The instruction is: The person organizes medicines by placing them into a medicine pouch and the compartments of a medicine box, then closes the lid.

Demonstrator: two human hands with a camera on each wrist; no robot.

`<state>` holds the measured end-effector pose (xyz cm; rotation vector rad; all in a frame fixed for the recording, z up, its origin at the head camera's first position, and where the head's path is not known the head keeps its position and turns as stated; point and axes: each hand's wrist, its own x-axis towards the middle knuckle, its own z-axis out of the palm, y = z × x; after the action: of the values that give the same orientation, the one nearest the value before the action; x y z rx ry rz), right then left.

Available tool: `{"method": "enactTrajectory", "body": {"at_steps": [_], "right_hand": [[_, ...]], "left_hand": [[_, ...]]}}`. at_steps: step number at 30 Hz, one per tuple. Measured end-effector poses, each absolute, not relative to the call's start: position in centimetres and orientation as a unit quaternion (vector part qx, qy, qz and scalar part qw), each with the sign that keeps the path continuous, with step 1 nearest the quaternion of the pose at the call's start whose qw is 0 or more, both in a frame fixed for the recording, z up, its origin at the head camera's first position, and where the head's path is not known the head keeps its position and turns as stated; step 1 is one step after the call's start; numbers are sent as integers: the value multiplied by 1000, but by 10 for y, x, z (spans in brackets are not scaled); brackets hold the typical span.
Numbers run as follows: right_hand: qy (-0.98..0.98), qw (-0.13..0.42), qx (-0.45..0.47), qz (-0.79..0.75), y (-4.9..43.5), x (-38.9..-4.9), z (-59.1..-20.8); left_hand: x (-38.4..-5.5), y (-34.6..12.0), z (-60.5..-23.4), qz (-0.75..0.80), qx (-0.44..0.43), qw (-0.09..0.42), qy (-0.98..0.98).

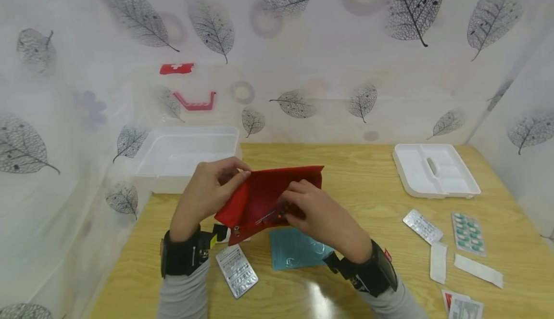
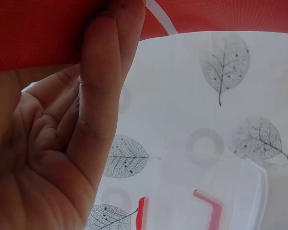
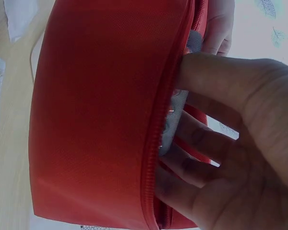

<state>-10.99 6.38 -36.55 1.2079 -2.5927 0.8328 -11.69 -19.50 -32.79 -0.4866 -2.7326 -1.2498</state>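
A red zip pouch (image 1: 259, 191) is held up over the table with its mouth open. My left hand (image 1: 207, 189) pinches its upper left edge between thumb and fingers; in the left wrist view, red fabric (image 2: 33, 33) lies against the fingers. My right hand (image 1: 307, 208) reaches into the mouth. There, the right wrist view shows a silver blister pack (image 3: 173, 115) with reddish pills between thumb and fingers, partly hidden by the zip edge. Below the pouch lie a teal packet (image 1: 298, 249) and another silver blister pack (image 1: 237, 271).
Back left stands a white box (image 1: 195, 130), a red handle (image 1: 196, 103) above it. At right sit a white divided tray (image 1: 421, 194), a silver blister pack (image 1: 423, 226), a green-capsule blister pack (image 1: 469, 234), white strips (image 1: 478, 270) and small sachets (image 1: 465, 308).
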Motion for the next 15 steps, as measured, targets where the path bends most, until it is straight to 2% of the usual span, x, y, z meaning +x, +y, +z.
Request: {"method": "enactTrajectory", "body": {"at_steps": [15], "right_hand": [[-873,76,373,307,72,-102,-357]], "left_hand": [[-116,-195,-327,-412,-162,48,-895]]}}
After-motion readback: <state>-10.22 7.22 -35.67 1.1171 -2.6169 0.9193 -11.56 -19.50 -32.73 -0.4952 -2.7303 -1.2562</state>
